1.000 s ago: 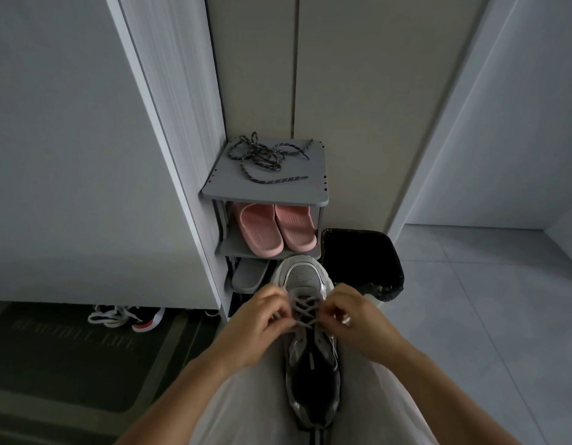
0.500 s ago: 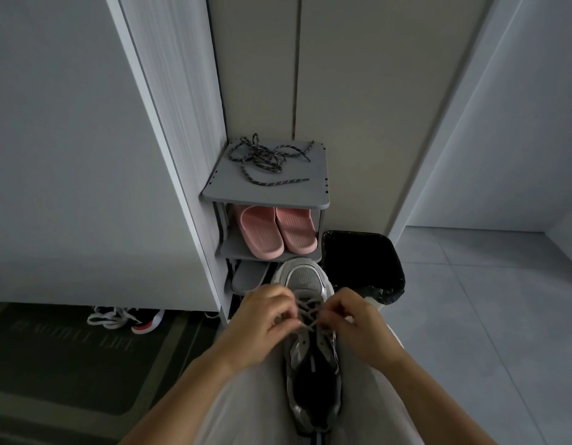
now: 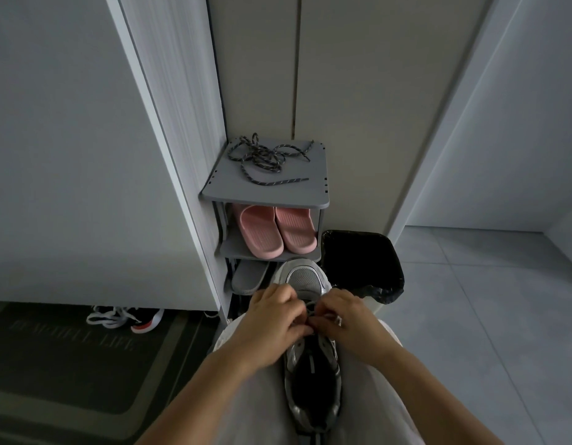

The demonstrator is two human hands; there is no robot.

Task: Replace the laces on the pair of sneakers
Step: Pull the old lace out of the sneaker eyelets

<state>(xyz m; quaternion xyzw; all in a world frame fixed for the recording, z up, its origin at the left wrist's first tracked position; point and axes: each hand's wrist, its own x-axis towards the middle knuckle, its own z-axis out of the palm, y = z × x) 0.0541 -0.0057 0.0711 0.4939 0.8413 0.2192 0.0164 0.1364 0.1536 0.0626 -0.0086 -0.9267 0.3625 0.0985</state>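
On lap: sneaker (image 3: pixel 305 277) long axis 6-12, toe at 12. At 9 left hand (image 3: pixel 272 319), at 3 right hand (image 3: pixel 345 322), equally near, both pinching lace (image 3: pixel 311 306) mid-shoe. At 12, spare laces (image 3: pixel 265 159) on rack (image 3: pixel 310 192).

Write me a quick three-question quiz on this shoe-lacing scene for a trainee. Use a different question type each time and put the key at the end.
1. True or false: the dark speckled laces lie loose on the rack's top shelf.
2. What sits on the shelf directly under it? A) pink slippers B) brown boots C) a folded towel
3. Fill in: the left hand and right hand both pinch the ____ of the grey sneaker on the person's lap.
Key: 1 true; 2 A; 3 lace.
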